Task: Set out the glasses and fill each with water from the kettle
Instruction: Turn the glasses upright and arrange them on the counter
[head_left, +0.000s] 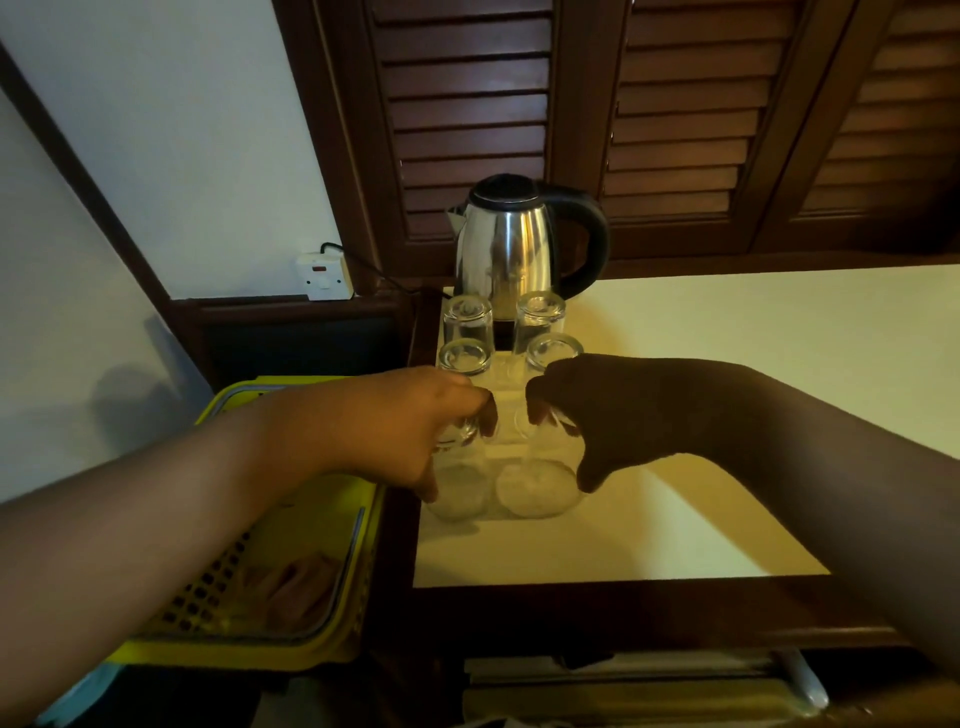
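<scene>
Glasses (467, 319): six, two columns at frame centre on the table (571, 551), apparently mouth-down; kettle (509, 244) just behind them. Left hand (384, 421) grips the near-left glass (460, 483) from above; right hand (623, 410) likewise grips the near-right glass (540, 483). The two stand just beside each other. Judgement: lift each straight up, clear of its neighbour, before turning it over. Set down mouth-up, spaced apart for pouring.

Dim, warm yellow light. Left grip (384, 421) lit orange; right grip (613, 410) in deep shadow, near black. Bench (727, 338) pale, deeper yellow toward left edge. Bright streaks on kettle (504, 244). Soft shadow on wall (124, 410). Wide-angle bending at frame edges.
</scene>
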